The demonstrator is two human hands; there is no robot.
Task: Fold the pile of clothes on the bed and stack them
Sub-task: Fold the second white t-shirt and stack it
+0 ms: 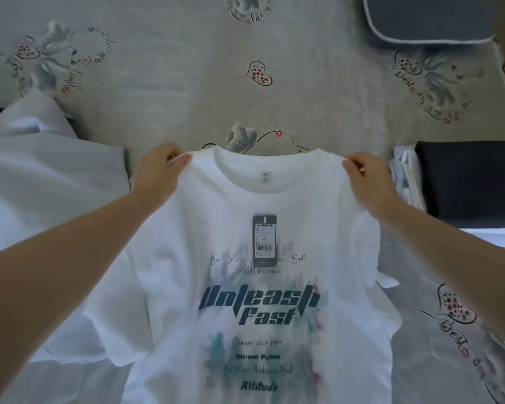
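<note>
Left hand and right hand each pinching a shoulder of white tee, held up over bed. Print facing up, grey tag hanging on chest. Folded stack right, loose pile left.

Soft even daylight, slight blur, wide-angle edge warping.

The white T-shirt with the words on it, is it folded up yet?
Not yet. The white T-shirt is spread open, print and hang tag showing, while the left hand and right hand pinch its shoulders.
</note>
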